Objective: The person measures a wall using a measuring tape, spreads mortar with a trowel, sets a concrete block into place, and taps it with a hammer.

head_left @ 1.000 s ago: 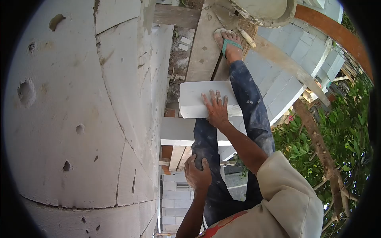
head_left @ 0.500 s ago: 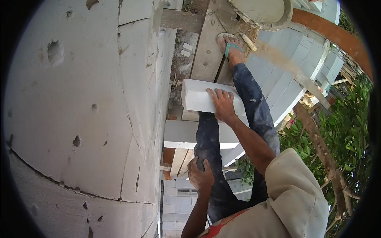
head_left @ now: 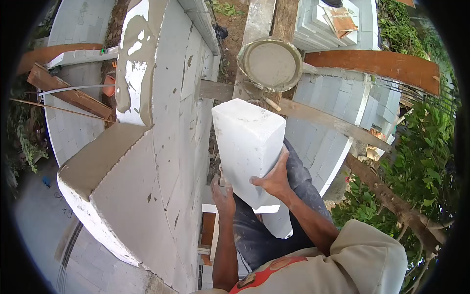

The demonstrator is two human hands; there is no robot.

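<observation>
A white lightweight concrete block is raised in front of me, tilted, with one end face toward the far side. My right hand grips its right side, thumb on the near face and fingers round the far edge. My left hand is at the block's lower left edge, fingers curled against it and partly hidden. Beyond the block stands a round bucket of grey mortar, with a tool's wooden handle beside it. Below my hands lies another white block, close to my legs.
To my left runs a block wall. Wet mortar covers its stepped top. Wooden planks form the narrow platform ahead. Stacked white blocks stand beyond, and a tree branch with leaves is at the right.
The block has been lifted off the planks and turned on end. My left hand has moved from my leg to the block. The view has risen, bringing the wall top and bucket into sight.
</observation>
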